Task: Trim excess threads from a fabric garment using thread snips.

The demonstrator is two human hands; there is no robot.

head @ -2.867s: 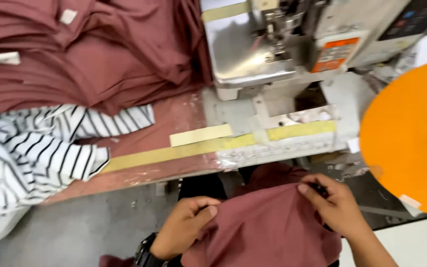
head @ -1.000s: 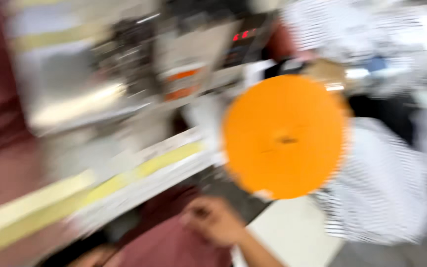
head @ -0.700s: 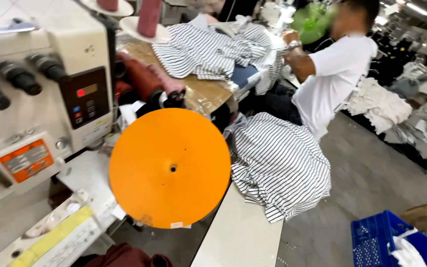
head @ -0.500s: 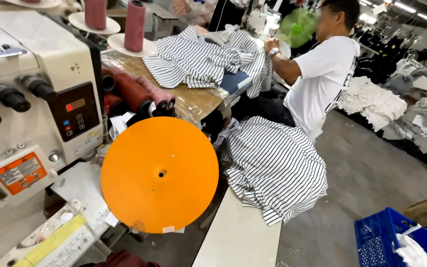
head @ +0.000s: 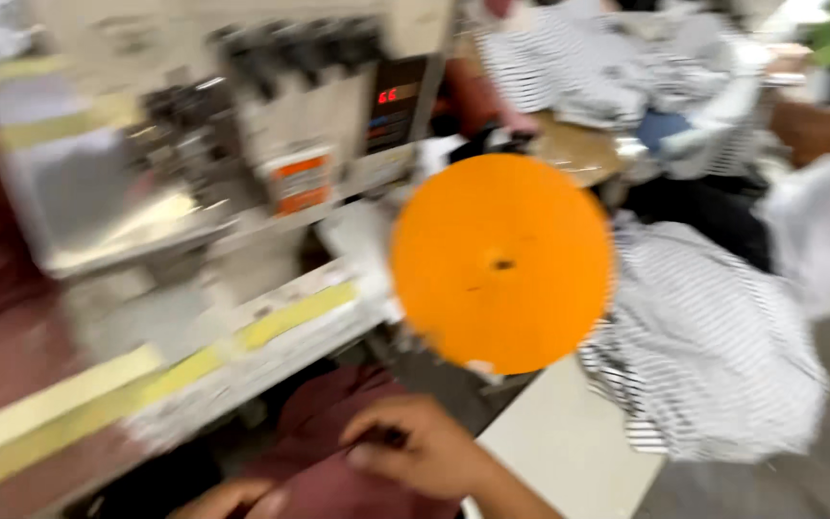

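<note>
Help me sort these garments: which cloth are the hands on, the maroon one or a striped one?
The maroon cloth in the lap: the right hand rests on it, the left hand at its edge. The striped heap lies apart, right of the orange disc.

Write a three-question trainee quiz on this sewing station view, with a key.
1. True or false: the round orange disc stands to the right of the cream industrial sewing machine.
2. On what does the right hand rest? A) dark maroon fabric B) striped fabric C) the disc
3. Fill in: the heap of white cloth with dark stripes lies to the ___ of the disc.

Key:
1. True.
2. A: the right hand lies on the dark maroon fabric at the bottom of the view; the left hand shows only partly at the lower edge, also on it.
3. Right.
</note>
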